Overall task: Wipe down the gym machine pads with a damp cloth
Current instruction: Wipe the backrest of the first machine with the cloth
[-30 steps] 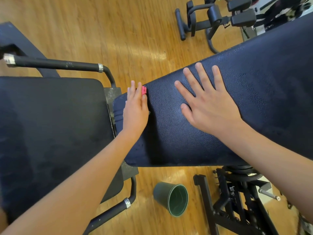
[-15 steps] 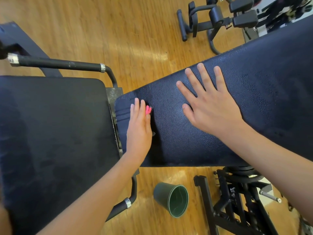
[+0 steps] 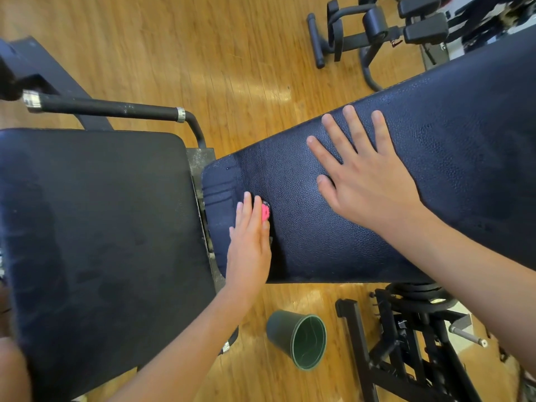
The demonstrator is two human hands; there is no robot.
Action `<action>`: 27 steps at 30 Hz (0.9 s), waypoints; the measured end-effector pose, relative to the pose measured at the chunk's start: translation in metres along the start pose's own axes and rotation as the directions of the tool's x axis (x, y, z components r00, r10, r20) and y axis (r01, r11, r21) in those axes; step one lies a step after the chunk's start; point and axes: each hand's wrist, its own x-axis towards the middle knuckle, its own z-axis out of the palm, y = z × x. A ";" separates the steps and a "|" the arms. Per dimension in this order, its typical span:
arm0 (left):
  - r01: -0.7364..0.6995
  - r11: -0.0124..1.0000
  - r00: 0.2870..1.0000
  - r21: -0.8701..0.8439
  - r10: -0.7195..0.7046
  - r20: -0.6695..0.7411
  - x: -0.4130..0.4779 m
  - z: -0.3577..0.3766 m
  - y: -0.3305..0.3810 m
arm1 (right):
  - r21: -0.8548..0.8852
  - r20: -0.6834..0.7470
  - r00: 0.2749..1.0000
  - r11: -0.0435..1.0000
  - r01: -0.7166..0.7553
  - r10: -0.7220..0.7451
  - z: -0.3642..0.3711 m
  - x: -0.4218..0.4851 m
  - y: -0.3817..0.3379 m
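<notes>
Left hand (image 3: 249, 245), fingers straight, presses the pink cloth (image 3: 265, 212) onto the back pad (image 3: 313, 233); the cloth shows beside the fingertips. Right hand (image 3: 368, 181) lies spread flat on the pad, holding nothing. Green cup (image 3: 298, 340) on the floor below.

2 bare forearms, the left forearm (image 3: 185, 343) and the right forearm (image 3: 478, 271), each lead to a bare hand: the left hand (image 3: 249, 248) and the right hand (image 3: 368, 181). Skin shows from fingertips to frame edge. The fingernails (image 3: 377, 114) are short and plain.

place: gym | evidence: padded bench (image 3: 435, 175); exercise machine (image 3: 377, 27); wooden floor (image 3: 203, 53)
</notes>
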 end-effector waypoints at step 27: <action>-0.089 0.986 0.982 -0.138 0.063 -0.180 0.012 0.027 -0.005 | 0.024 0.004 1.000 1.000 -0.006 0.006 -0.001 0.001 0.000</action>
